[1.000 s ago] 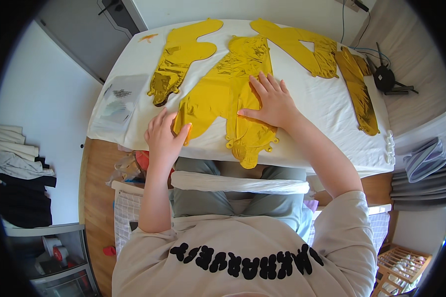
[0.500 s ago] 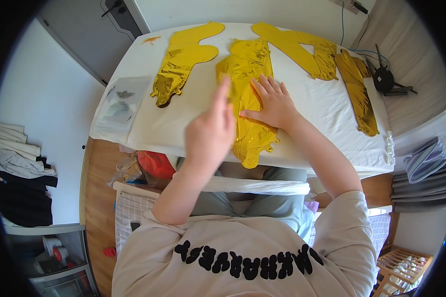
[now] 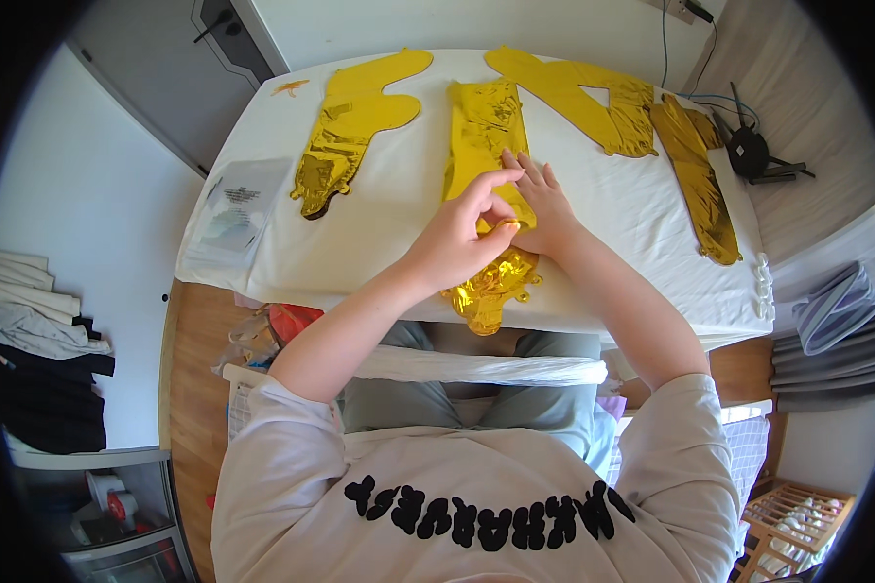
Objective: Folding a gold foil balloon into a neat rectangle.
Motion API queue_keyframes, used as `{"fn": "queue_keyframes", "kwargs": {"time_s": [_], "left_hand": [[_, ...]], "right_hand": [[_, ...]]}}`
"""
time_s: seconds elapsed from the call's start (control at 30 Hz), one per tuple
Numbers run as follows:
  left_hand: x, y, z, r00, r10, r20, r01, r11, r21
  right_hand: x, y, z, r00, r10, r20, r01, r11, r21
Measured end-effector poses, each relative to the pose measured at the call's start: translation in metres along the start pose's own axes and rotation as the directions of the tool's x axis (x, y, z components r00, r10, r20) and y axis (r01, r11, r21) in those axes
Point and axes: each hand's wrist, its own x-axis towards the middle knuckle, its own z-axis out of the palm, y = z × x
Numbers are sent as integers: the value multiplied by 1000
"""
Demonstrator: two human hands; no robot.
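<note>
A flat gold foil balloon (image 3: 472, 146) lies lengthwise on the white-covered table, its crumpled, shiny near end (image 3: 486, 296) reaching the front edge. My right hand (image 3: 546, 209) rests on its right side, fingers spread and stretched out. Over the balloon's middle is my left hand (image 3: 462, 228), with the index finger extended toward the right hand and the other fingers curled. Its thumb comes close to the foil, with a gap between thumb and index tip. Both hands cover part of the balloon's middle.
More flat gold foil balloons lie around: one at the left (image 3: 360, 121), one at the far right (image 3: 593, 97) and a narrow one (image 3: 705, 185) by the right edge. A clear plastic bag (image 3: 233, 209) lies at left. A black router-like device (image 3: 753, 154) with cables stands at right.
My left hand has come down and right from a raised, pointing pose to beside my right hand. The balloon's bulging left side now looks straighter and narrower.
</note>
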Motion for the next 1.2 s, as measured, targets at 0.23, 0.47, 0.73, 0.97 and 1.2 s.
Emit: {"fn": "queue_keyframes", "kwargs": {"time_s": [0.23, 0.47, 0.73, 0.97, 1.2], "left_hand": [[37, -60, -41, 996, -53, 74, 88, 765, -637], [55, -114, -92, 972, 49, -230, 80, 850, 520], [63, -91, -74, 999, 38, 28, -45, 943, 331], [68, -98, -57, 984, -36, 172, -62, 844, 532], [65, -108, -59, 990, 141, 19, -132, 863, 488]], "right_hand": [[-4, -12, -11, 999, -11, -51, 15, 996, 82], [0, -5, 4, 994, -31, -104, 37, 998, 57], [6, 3, 21, 992, -51, -117, 41, 996, -85], [6, -9, 6, 1000, -28, 9, 28, 992, -125], [4, -9, 1, 1000, -28, 8, 28, 992, -127]]}}
